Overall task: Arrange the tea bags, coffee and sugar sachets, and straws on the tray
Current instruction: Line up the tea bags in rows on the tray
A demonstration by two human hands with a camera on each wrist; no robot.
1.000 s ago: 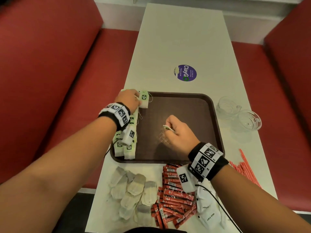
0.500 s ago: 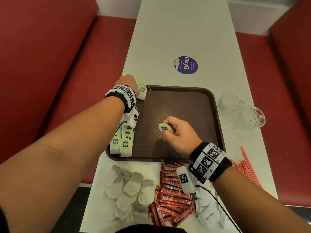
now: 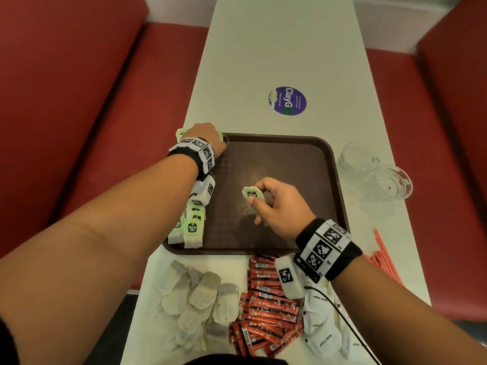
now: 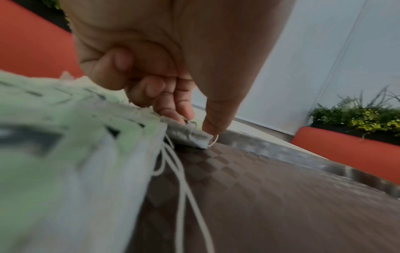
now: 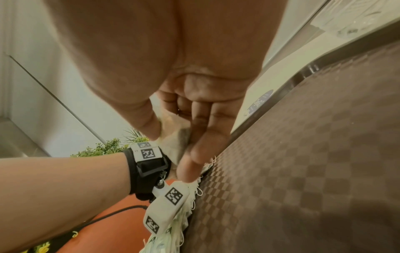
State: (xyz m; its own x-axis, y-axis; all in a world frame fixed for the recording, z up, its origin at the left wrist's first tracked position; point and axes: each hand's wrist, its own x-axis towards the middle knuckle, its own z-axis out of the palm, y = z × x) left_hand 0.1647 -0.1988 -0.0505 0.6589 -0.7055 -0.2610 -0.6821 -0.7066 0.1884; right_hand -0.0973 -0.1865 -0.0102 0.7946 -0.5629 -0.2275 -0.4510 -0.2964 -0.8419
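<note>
On the brown tray (image 3: pixel 311 154) a row of green-tagged tea bags (image 3: pixel 193 225) lies along the left edge. My left hand (image 3: pixel 203 134) is at the tray's far-left corner. Its thumb and curled fingers (image 4: pixel 179 109) hold a tea bag (image 4: pixel 190 137) down on the tray there. Over the tray's middle my right hand (image 3: pixel 257 198) pinches another tea bag by its green tag (image 3: pixel 252 194); the bag (image 5: pixel 173 137) hangs between thumb and fingers. Loose tea bags (image 3: pixel 195 293), red coffee sachets (image 3: pixel 266 299), white sugar sachets (image 3: pixel 324 330) and red straws (image 3: pixel 382 259) lie on the table near me.
Two glass cups (image 3: pixel 358 156) (image 3: pixel 392 181) stand right of the tray. A purple sticker (image 3: pixel 287 100) is on the white table beyond it. Red bench seats (image 3: pixel 79 101) run along both sides. The left wrist band (image 5: pixel 147 164) shows in the right wrist view.
My left hand has carried its tea bag up to the tray's far-left corner. My right hand has turned its tea bag so the green tag faces up.
</note>
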